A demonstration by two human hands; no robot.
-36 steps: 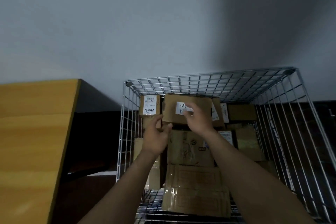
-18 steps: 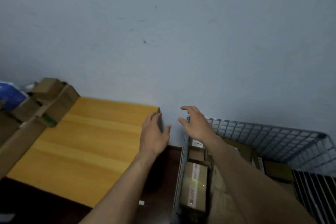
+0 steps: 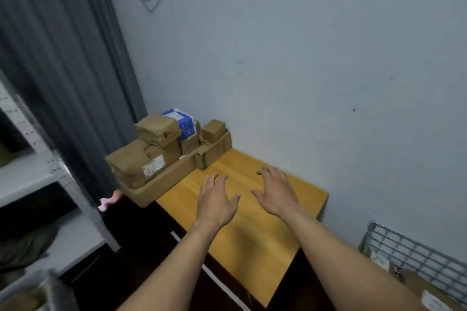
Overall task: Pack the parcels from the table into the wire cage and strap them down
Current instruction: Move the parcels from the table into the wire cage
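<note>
My left hand point(image 3: 216, 201) and right hand point(image 3: 276, 193) hovered over the tabletop point(image 3: 252, 247), each grip spread and empty, parcels point(image 3: 141, 161) stacked at ten o'clock, wire cage point(image 3: 404, 252) at four o'clock

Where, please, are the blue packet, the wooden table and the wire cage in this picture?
blue packet point(image 3: 182, 122), head view, on its visible blue face.
wooden table point(image 3: 255, 242), head view, on the bare top near its middle.
wire cage point(image 3: 412, 251), head view, on its wire wall at lower right.
</note>
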